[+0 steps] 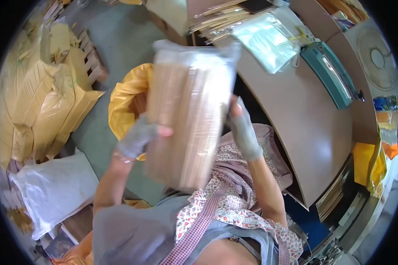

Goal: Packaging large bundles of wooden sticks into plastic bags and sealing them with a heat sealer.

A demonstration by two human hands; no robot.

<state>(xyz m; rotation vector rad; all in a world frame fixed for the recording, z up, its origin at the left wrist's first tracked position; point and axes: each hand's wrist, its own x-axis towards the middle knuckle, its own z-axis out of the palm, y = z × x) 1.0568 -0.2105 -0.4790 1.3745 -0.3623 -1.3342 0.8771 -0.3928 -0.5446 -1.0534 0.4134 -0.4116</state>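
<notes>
The left hand (140, 135) pinches one edge of the bag (188, 117) of sticks (166, 97), thumb in front; the right hand (244, 132) is at the opposite edge, its grip hidden. The step looks like handling the filled bag between the hands, left of the desk (309, 141); next seems to call for steady two-handed support.

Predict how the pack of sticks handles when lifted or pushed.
Likely fairly stiff lengthwise: the pack looks filled with long, straight sticks. Possibly slippery, given its shiny plastic wrap. The clear top end, seemingly without sticks, may flop.
</notes>
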